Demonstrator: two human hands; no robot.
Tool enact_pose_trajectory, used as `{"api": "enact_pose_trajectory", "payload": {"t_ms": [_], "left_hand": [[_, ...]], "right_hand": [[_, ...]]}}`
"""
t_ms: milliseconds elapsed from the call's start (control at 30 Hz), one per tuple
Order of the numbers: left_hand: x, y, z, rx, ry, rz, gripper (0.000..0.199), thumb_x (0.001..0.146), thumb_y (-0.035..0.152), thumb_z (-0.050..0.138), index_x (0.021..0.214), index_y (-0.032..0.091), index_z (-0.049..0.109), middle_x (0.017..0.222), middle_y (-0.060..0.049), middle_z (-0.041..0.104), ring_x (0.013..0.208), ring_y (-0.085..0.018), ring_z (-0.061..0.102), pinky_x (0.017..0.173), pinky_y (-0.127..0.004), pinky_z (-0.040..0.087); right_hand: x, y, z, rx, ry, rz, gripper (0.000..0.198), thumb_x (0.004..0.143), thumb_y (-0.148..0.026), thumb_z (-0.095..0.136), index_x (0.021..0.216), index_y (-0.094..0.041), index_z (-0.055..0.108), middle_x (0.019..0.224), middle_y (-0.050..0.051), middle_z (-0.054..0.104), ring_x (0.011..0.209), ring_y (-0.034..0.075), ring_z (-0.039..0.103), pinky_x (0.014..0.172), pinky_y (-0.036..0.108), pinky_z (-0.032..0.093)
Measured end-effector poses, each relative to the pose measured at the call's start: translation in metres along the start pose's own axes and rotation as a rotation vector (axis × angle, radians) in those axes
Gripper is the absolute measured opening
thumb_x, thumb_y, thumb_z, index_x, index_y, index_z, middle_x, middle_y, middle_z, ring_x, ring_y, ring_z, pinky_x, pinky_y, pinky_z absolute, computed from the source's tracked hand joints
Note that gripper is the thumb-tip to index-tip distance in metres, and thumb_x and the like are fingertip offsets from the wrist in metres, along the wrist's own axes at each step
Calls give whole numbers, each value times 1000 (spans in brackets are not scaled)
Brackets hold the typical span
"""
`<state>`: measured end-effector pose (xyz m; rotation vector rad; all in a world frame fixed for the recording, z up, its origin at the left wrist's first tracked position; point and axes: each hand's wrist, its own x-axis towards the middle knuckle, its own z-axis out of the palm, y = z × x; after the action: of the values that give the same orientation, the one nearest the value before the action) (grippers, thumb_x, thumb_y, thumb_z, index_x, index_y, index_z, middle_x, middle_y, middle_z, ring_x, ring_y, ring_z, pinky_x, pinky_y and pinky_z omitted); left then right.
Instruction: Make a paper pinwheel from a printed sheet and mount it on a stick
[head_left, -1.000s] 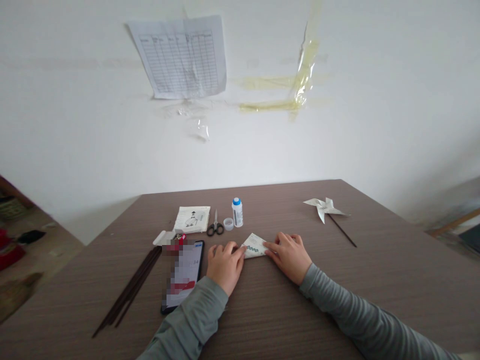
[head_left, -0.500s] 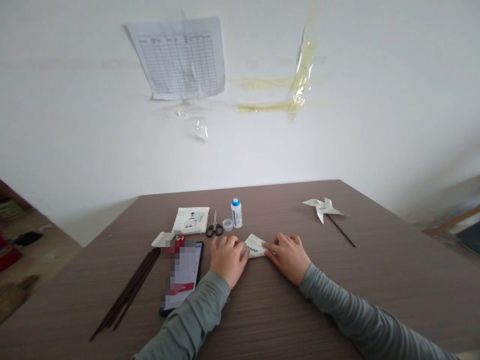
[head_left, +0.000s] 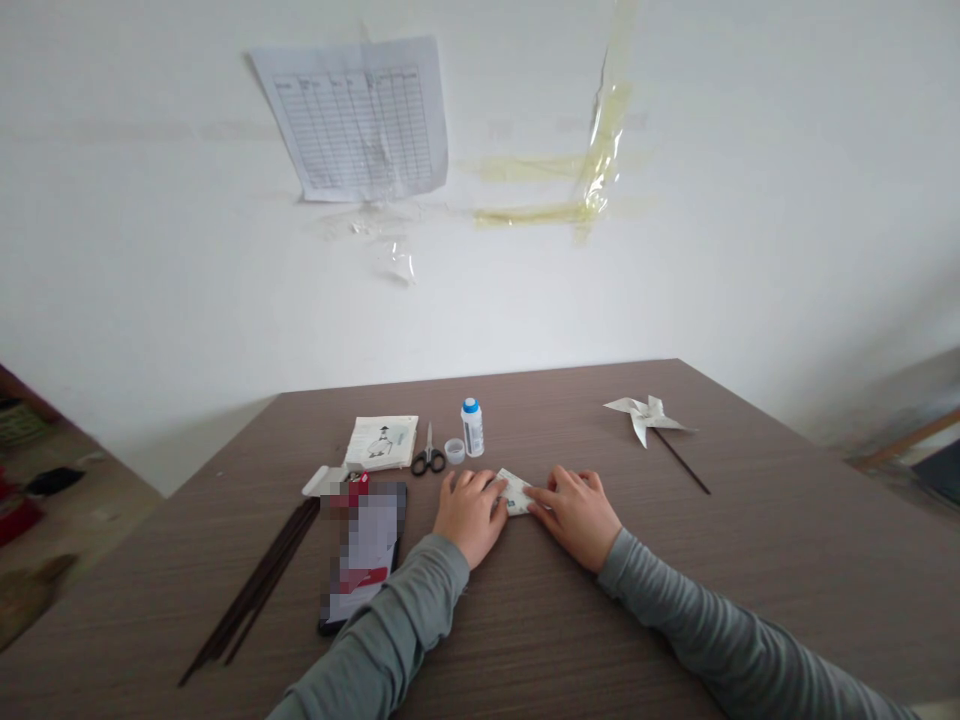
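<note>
A small folded triangle of printed paper (head_left: 515, 493) lies on the table between my hands. My left hand (head_left: 472, 515) covers its left corner, fingers bent and the thumb beside them, pressing the paper down. At the right corner, the thumb and index finger of my right hand (head_left: 576, 510) pinch the paper against the table. Just beyond stand a white glue bottle with a blue top (head_left: 472, 428) and a small clear round cap (head_left: 454, 451). Black-handled scissors (head_left: 429, 455) lie left of the cap.
A stack of printed paper squares (head_left: 381, 442), a phone (head_left: 365, 555), a small red-and-white box (head_left: 341, 483) and several dark sticks (head_left: 255, 590) lie to the left. A paper pinwheel (head_left: 649, 415) on a stick rests at the right. The wall borders the table's far edge (head_left: 480, 377).
My left hand has slid right over the folded paper, covering more of its left side. My right hand stays at the right corner.
</note>
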<state>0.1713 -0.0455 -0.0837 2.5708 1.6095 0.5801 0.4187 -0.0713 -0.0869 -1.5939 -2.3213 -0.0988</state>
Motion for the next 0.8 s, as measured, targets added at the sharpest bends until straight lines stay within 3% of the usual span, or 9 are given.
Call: {"api": "enact_pose_trajectory", "payload": {"t_ms": [133, 267, 467, 667, 800], "left_hand": [[11, -1, 0, -8, -14, -2, 35, 120, 25, 77, 147, 32, 99, 152, -11, 96, 143, -37, 84, 136, -63, 64], [20, -3, 1, -21, -55, 35, 40, 119, 22, 78, 155, 28, 95, 166, -14, 93, 153, -38, 80, 138, -61, 64], [23, -4, 1, -44, -131, 20, 49, 119, 17, 75, 164, 27, 90, 175, -13, 89, 167, -39, 76, 149, -70, 56], [27, 2, -9, -76, -223, -31, 50, 122, 19, 74, 171, 22, 87, 181, -16, 85, 174, -40, 71, 154, -66, 49], [27, 3, -10, -95, -215, -49, 50, 123, 20, 73, 171, 24, 87, 182, -16, 84, 174, -40, 71, 157, -67, 46]], "right_hand": [[0, -1, -2, -6, -8, 4, 31, 125, -32, 82, 147, -41, 101, 125, 11, 89, 112, 30, 83, 110, 48, 57], [0, -1, -2, -3, -8, 1, 31, 124, -32, 81, 147, -40, 101, 125, 12, 89, 112, 31, 83, 111, 49, 58], [-1, -1, -1, 2, -11, 4, 32, 125, -32, 80, 149, -40, 100, 127, 13, 89, 115, 31, 83, 112, 49, 57], [-1, -2, -4, -9, -32, 16, 32, 126, -32, 82, 150, -43, 100, 129, 11, 90, 117, 31, 84, 113, 49, 57], [-1, -4, -5, 4, -33, 16, 32, 126, -30, 80, 149, -40, 100, 128, 13, 90, 117, 32, 84, 112, 51, 58]]}}
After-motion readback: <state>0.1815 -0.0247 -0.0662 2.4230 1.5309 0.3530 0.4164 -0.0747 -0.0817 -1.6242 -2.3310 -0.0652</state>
